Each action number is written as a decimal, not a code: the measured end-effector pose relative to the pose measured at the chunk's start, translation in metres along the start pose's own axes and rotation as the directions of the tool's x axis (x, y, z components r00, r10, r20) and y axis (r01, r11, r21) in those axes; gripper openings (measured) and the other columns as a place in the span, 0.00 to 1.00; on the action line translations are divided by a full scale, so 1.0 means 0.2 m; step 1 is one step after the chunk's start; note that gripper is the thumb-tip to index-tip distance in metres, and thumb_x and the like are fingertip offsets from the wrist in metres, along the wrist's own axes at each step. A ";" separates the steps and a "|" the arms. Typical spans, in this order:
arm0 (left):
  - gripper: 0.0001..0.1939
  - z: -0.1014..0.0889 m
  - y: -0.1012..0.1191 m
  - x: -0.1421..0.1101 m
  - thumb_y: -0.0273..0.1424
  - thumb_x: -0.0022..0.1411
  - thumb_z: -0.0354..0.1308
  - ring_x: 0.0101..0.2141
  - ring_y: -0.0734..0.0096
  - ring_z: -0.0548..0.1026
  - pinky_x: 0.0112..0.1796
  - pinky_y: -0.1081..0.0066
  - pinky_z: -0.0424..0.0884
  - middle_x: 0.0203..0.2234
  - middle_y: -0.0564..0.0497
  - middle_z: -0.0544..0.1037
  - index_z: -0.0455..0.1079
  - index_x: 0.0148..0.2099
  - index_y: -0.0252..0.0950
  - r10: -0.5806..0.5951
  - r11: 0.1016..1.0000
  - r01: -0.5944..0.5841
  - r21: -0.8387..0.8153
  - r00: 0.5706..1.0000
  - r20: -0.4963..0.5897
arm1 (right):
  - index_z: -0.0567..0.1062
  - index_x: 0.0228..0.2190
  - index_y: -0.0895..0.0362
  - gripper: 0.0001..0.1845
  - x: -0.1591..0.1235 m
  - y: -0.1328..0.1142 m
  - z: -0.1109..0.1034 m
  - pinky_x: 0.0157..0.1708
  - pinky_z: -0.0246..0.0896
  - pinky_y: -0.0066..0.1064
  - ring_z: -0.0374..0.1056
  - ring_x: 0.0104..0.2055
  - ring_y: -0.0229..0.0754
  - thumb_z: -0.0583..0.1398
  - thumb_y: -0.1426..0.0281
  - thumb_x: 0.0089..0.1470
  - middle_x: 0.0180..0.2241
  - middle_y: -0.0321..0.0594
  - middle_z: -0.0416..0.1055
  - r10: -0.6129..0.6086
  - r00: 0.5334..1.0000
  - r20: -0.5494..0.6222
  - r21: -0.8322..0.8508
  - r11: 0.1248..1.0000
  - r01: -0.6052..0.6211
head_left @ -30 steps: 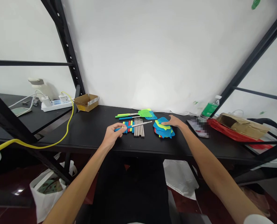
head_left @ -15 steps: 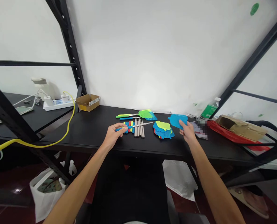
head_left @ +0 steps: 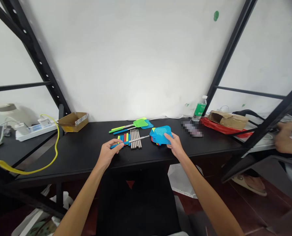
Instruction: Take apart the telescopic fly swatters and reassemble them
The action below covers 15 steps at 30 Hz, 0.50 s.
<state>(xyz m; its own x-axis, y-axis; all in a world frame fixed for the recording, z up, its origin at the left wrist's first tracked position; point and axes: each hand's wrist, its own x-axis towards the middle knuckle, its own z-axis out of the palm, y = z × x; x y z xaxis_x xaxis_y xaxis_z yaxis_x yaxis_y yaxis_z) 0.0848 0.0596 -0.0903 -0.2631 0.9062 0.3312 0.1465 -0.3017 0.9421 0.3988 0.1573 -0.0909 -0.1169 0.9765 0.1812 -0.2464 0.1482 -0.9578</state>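
My left hand [head_left: 108, 151] is closed around the blue grip of a swatter handle with a metal rod [head_left: 133, 141] that points right over a row of metal rods [head_left: 135, 143] and coloured grips [head_left: 125, 137]. My right hand [head_left: 175, 144] pinches a blue swatter head [head_left: 161, 134] and holds it just above the pile of swatter heads [head_left: 154, 139]. Two assembled swatters [head_left: 136, 124], one green and one blue, lie behind the rods on the black table [head_left: 87, 147].
An open cardboard box [head_left: 73, 120] sits at the back left beside a power strip [head_left: 34, 126] and a yellow cable [head_left: 52, 154]. A green bottle [head_left: 199, 109], a red bag and a brown package [head_left: 226, 119] lie to the right. Another person's hand [head_left: 285, 141] is at the far right.
My right hand lifted a blue swatter head off the pile, swung it right, then brought it back over the pile. The view has turned to the right. My left hand kept its grip.
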 end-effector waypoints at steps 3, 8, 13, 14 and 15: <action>0.15 0.00 0.01 0.00 0.41 0.51 0.69 0.21 0.76 0.63 0.23 0.74 0.59 0.19 0.55 0.68 0.76 0.36 0.35 -0.002 0.999 0.001 0.032 1.000 0.027 | 0.67 0.25 0.55 0.24 -0.01 0.01 0.02 0.15 0.31 0.26 0.43 0.17 0.29 0.71 0.54 0.42 0.18 0.27 0.54 -0.005 0.999 0.032 0.051 0.999 0.004; 0.15 0.01 0.02 -0.01 0.41 0.52 0.69 0.21 0.76 0.63 0.24 0.74 0.58 0.19 0.56 0.68 0.76 0.37 0.35 -0.005 0.999 0.002 0.055 0.999 0.044 | 0.68 0.26 0.56 0.23 -0.04 0.03 0.07 0.14 0.32 0.24 0.46 0.18 0.29 0.70 0.53 0.43 0.19 0.29 0.57 0.022 0.997 0.078 0.069 0.997 -0.028; 0.16 0.01 0.02 -0.01 0.42 0.52 0.69 0.21 0.76 0.63 0.24 0.73 0.58 0.19 0.56 0.68 0.76 0.36 0.36 -0.006 0.999 0.005 0.039 1.000 0.031 | 0.68 0.26 0.55 0.22 -0.03 0.03 0.07 0.14 0.32 0.24 0.46 0.18 0.29 0.71 0.56 0.42 0.20 0.29 0.57 0.030 0.997 0.074 0.109 0.993 -0.038; 0.16 0.01 0.01 0.00 0.42 0.51 0.69 0.20 0.76 0.63 0.23 0.73 0.57 0.18 0.56 0.68 0.76 0.36 0.35 -0.005 0.999 0.004 0.033 1.000 0.025 | 0.67 0.26 0.55 0.22 -0.03 0.02 0.06 0.14 0.32 0.25 0.45 0.17 0.29 0.71 0.56 0.42 0.19 0.28 0.56 0.024 0.997 0.076 0.124 0.992 -0.033; 0.16 0.01 0.01 0.00 0.42 0.51 0.69 0.20 0.76 0.62 0.23 0.74 0.57 0.18 0.56 0.67 0.76 0.36 0.35 -0.004 1.000 0.004 0.027 1.000 0.019 | 0.67 0.26 0.55 0.22 -0.03 0.02 0.06 0.13 0.32 0.25 0.45 0.17 0.29 0.71 0.57 0.42 0.19 0.28 0.55 0.018 0.997 0.079 0.134 0.991 -0.029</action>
<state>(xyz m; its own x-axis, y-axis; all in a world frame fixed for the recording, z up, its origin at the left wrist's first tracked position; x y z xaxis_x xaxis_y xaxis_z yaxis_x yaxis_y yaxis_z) 0.0868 0.0591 -0.0887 -0.2459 0.9128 0.3260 0.1714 -0.2901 0.9415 0.3879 0.1499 -0.0935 -0.1973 0.9636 0.1806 -0.3695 0.0976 -0.9241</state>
